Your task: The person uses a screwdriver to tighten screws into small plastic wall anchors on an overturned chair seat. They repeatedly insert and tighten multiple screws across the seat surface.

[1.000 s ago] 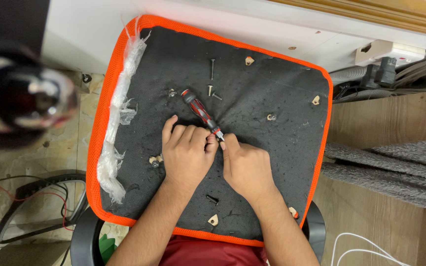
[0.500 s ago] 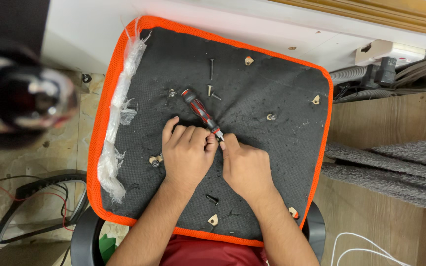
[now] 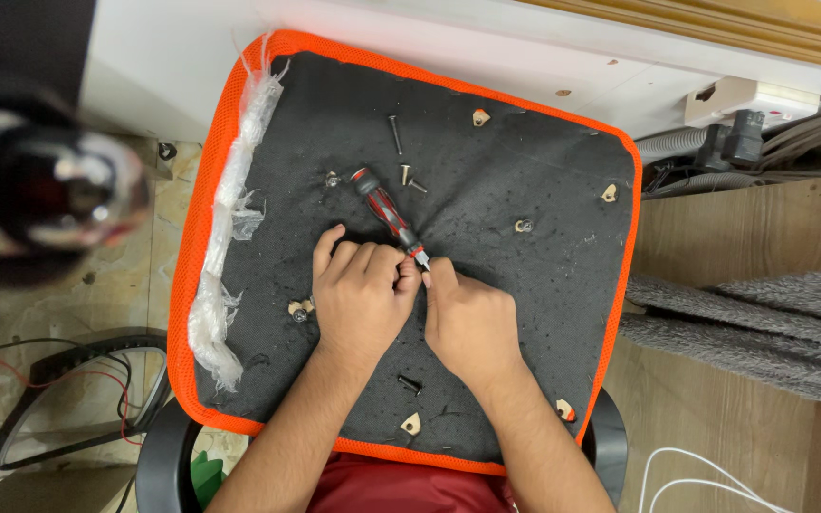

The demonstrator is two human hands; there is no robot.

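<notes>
Just screwdriver (image 3: 387, 215) tip pinched between both hands' fingers (image 3: 409, 275).

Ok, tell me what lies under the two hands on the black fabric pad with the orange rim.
The left hand and right hand meet at the tip of the red-and-black screwdriver, resting on the black fabric pad. Whatever sits beneath the palms is covered.

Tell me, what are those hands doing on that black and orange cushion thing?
A person is bent over an upturned chair seat, black underneath with an orange edge. The left hand and right hand meet at the tip of a red and black screwdriver, which lies slanted on the black fabric. Loose screws and small metal fittings are scattered around it. What the fingertips pinch at the tip is hidden.
</notes>
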